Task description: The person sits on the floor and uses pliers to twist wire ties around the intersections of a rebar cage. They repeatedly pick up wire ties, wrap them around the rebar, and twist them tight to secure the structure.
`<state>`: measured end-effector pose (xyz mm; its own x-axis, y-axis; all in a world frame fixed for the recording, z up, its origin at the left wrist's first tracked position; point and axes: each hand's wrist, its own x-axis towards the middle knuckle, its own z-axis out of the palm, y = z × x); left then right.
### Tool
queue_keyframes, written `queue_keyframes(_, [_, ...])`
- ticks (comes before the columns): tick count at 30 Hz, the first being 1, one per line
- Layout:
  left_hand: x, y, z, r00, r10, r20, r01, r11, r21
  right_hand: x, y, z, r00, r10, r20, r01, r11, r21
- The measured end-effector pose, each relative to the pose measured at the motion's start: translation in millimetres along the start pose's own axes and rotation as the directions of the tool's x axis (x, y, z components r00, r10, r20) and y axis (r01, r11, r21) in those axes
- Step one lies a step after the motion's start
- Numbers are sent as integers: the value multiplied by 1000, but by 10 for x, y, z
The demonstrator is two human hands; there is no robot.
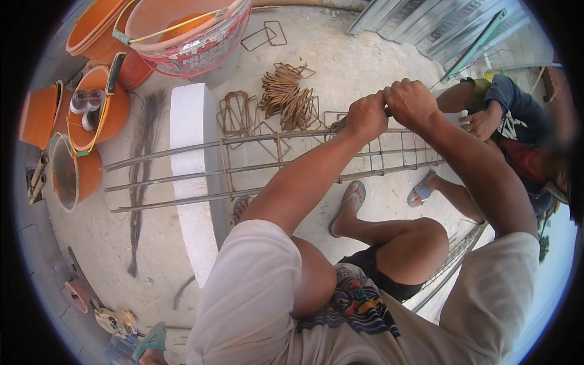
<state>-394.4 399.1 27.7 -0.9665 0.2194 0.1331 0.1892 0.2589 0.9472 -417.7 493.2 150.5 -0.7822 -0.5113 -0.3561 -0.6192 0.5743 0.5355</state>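
My left hand (pixel 367 115) and my right hand (pixel 410 104) are side by side, both closed around a dark metal hand tool (pixel 339 124). Most of the tool is hidden by the fingers, and I cannot make out its exact kind. It lies over the far side of a rebar cage (pixel 278 146) made of long steel bars with square wire stirrups around them. Toward the left the bars rest across a long white block (pixel 190 131). A pile of rusty stirrups (pixel 289 97) sits on the floor just beyond the cage.
A co-worker (pixel 511 115) crouches at the cage's right end, a hand near the bars. Orange buckets (pixel 100 112) and a large pail (pixel 182 55) stand at the far left. A bundle of thin wire (pixel 141 176) lies left of the block. Corrugated metal sheets (pixel 420 27) lean at the back.
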Motion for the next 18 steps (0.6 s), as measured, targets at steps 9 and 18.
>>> queue_keyframes(9, [164, -84, -233, 935, -15, 353, 2, 999, 39, 261, -19, -398, 892, -45, 450, 50, 999, 1])
queue_keyframes(18, [-309, -156, -1334, 934, -247, 259, 233, 969, 86, 222, 103, -449, 391, -96, 915, -437, 856, 276])
